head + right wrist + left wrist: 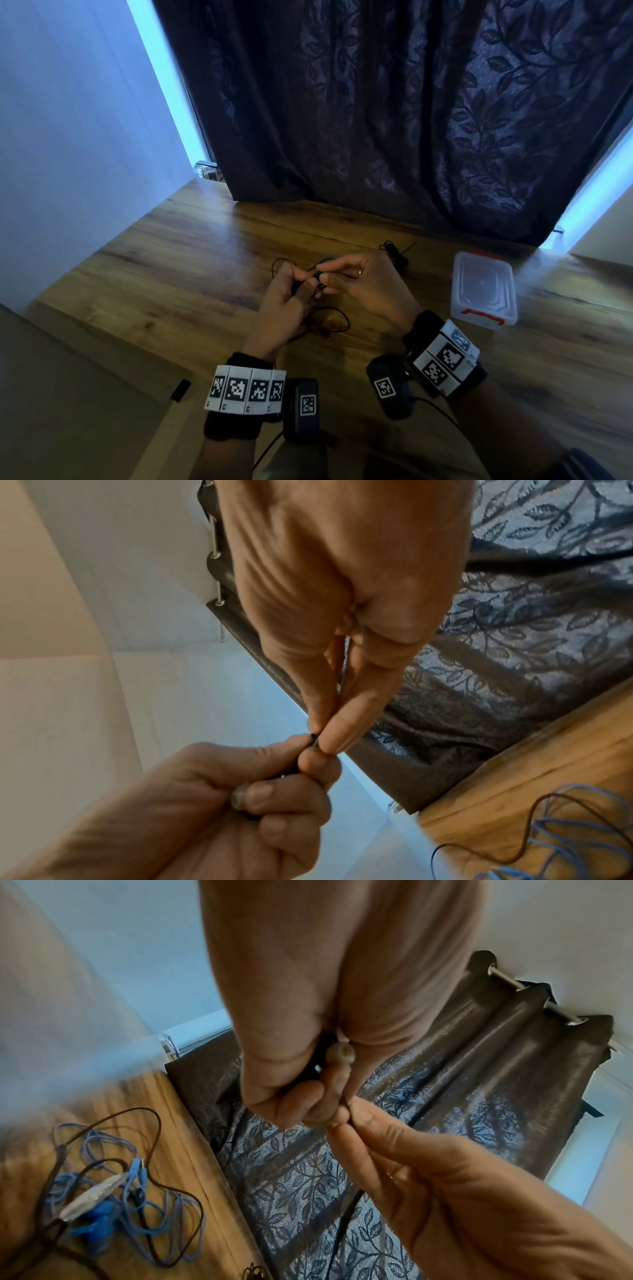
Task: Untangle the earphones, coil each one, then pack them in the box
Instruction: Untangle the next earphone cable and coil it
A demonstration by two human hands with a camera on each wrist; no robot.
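Above the middle of the wooden table (171,267) my two hands meet on a black earphone. My left hand (301,279) curls round its earbud (339,1053) and the cord beside it. My right hand (325,272) pinches the black cord (314,742) between thumb and forefinger right against the left fingertips. The remaining black cord (337,317) hangs in a loop onto the table under my hands. A blue earphone (133,1185) lies on the table, tangled with the black cord. The clear plastic box (484,287) with red latches stands lid-on to the right.
A small bundle of black cord (394,253) lies behind my right hand, near the dark leaf-patterned curtain (376,120) that hangs along the table's far edge. A wall borders the table on the left.
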